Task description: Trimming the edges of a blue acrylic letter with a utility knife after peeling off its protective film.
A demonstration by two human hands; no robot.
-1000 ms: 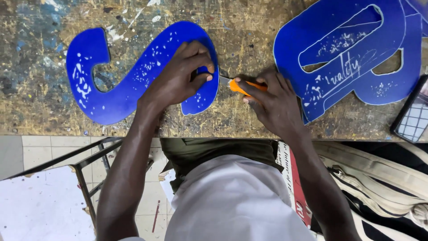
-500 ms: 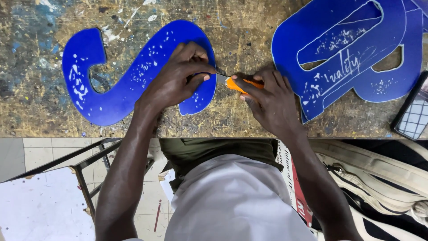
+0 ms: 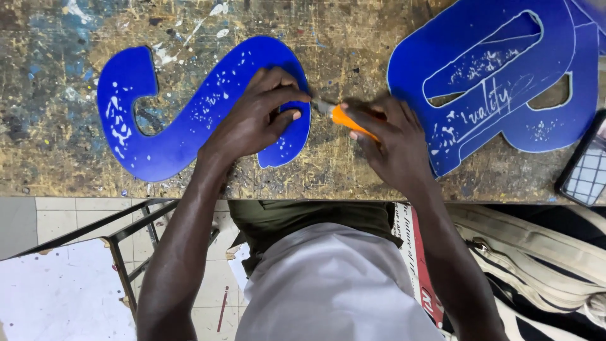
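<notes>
A blue S-shaped cut-out letter, speckled with white, lies flat on a paint-stained wooden workbench. My left hand presses down on the letter's right-hand curve, fingers bent over its edge. My right hand grips an orange utility knife, its blade tip touching the letter's right edge just beside my left fingers. A larger blue cut-out letter with white scribed lines lies to the right, partly under my right hand.
A dark-framed phone or tablet rests at the bench's right edge. Below the bench are a metal frame, tiled floor, a white paint-spattered board and a beige and striped bag.
My left hand has slid slightly up along the letter's right curve, and the knife blade has moved with it along that edge. The view has shifted a little.
</notes>
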